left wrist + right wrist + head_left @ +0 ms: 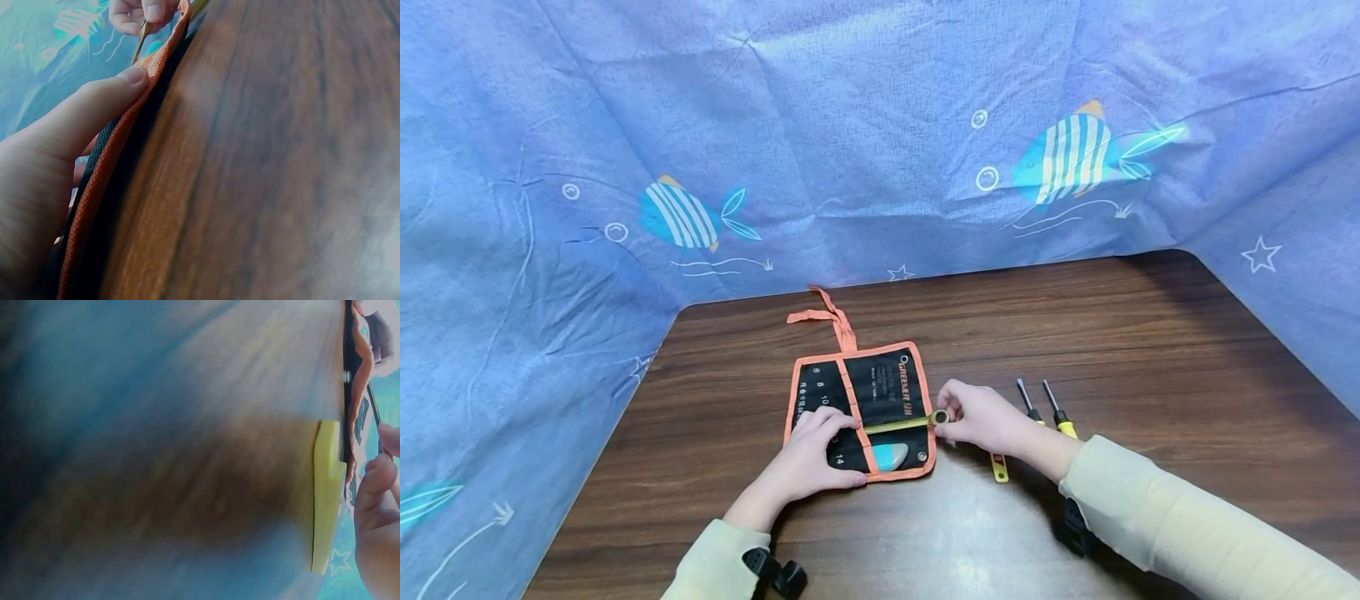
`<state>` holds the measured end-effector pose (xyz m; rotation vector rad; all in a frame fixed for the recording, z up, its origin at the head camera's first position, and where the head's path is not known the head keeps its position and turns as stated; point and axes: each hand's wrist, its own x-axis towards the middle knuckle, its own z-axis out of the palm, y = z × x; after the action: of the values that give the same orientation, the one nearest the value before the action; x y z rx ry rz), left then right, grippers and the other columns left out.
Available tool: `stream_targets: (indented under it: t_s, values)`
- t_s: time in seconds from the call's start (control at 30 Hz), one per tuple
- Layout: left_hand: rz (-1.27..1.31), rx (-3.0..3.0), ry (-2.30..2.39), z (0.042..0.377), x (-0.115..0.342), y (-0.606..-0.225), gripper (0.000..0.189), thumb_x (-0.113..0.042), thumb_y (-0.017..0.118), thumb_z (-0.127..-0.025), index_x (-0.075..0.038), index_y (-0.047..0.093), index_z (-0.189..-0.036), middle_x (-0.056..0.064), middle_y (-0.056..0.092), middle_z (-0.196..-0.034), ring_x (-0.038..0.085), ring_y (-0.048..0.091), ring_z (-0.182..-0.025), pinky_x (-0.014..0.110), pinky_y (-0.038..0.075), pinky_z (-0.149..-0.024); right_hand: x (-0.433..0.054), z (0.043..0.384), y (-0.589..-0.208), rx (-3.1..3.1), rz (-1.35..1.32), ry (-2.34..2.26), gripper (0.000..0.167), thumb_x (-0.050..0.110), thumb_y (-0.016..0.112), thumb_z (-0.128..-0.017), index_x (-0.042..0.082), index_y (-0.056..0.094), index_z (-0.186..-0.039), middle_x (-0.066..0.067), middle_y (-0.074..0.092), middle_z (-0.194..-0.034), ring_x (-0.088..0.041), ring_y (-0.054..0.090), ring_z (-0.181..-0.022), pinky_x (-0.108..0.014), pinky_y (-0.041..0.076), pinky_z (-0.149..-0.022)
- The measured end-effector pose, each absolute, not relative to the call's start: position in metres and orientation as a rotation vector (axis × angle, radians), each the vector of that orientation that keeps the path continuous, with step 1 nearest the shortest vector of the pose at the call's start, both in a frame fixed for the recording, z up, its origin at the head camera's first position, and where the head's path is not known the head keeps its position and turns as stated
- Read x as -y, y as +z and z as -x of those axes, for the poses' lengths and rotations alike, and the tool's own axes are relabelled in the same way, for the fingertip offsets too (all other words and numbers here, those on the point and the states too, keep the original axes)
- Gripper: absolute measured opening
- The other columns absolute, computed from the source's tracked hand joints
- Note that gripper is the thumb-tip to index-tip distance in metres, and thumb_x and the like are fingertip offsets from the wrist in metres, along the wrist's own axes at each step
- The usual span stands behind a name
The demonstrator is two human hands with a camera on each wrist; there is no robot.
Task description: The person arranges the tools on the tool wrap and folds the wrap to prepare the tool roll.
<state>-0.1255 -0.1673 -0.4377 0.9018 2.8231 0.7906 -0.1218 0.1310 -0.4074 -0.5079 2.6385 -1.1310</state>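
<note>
A black tool pouch (880, 375) with orange edging and numbered pockets lies unrolled on the table. My left hand (816, 454) holds it down at the near side, index finger at the orange pocket band and thumb (119, 94) on the near edge. My right hand (973, 417) pinches the ring end of a gold-coloured wrench (898, 425) at the pouch's right edge. The wrench's shank lies across the black cloth, its other end hidden at the pocket band by my left fingers. A rounded turquoise and grey object (890, 457) sticks out of a lower pocket.
Two screwdrivers (1060, 412) with yellow and black handles lie right of the pouch, partly behind my right forearm. Under that wrist lies a flat yellow tool (1000, 468). Orange ties (838, 321) stretch from the pouch's far edge. Blue fish-patterned cloth (865, 167) surrounds the table.
</note>
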Motion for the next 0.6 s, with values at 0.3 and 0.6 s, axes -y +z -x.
stream_targets:
  t_s: [0.3,0.6]
  values:
    - [-0.9,-2.842,0.755,0.127,0.169,-0.441,0.071,-0.071,0.066,-0.066,-0.026,0.059,-0.119,-0.01,0.05,-0.119,0.013,0.039,-0.103,0.042,0.033,-0.091,-0.133,0.123,-0.409,-2.59,0.448,-1.181,0.021,0.01,0.068,-0.082,0.007,0.057,-0.1,0.005,0.059,-0.083,-0.01,0.054,-0.074,-0.031,0.045,-0.068]
    - [-0.922,-2.849,0.754,0.127,0.169,-0.441,0.066,-0.066,0.069,-0.067,-0.025,0.06,-0.118,-0.009,0.052,-0.119,0.014,0.039,-0.103,0.042,0.033,-0.091,-0.123,0.126,-0.413,-2.65,0.527,-1.124,0.021,0.016,0.07,-0.083,0.007,0.059,-0.098,0.006,0.061,-0.083,-0.007,0.056,-0.077,-0.029,0.046,-0.071]
